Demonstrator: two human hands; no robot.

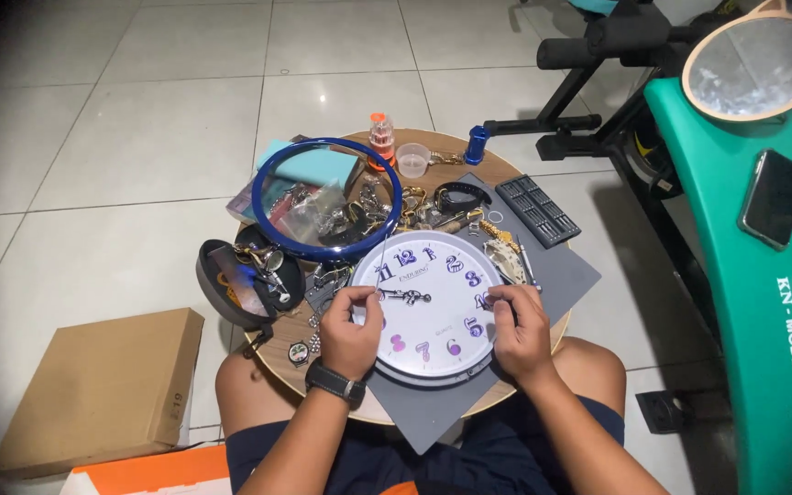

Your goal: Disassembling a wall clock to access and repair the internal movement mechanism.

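A round white wall clock (pixel 433 307) with purple numerals lies face up on a grey mat (pixel 561 270) on a small round wooden table (pixel 506 174). My left hand (pixel 350 332), with a black watch on the wrist, rests on the clock's left edge, and its thumb and fingertip pinch near the dark hands at the centre. My right hand (pixel 517 330) grips the clock's right edge. A blue-rimmed clear cover (pixel 327 200) lies just behind the clock.
Watches, straps and small parts litter the table, with an orange-capped bottle (pixel 380 137), a small clear cup (pixel 412 159), a bit tray (pixel 537 211) and a black case (pixel 245 280). A cardboard box (pixel 103 390) sits on the floor at left; a green exercise bench (pixel 753 275) with a phone (pixel 772 197) stands at right.
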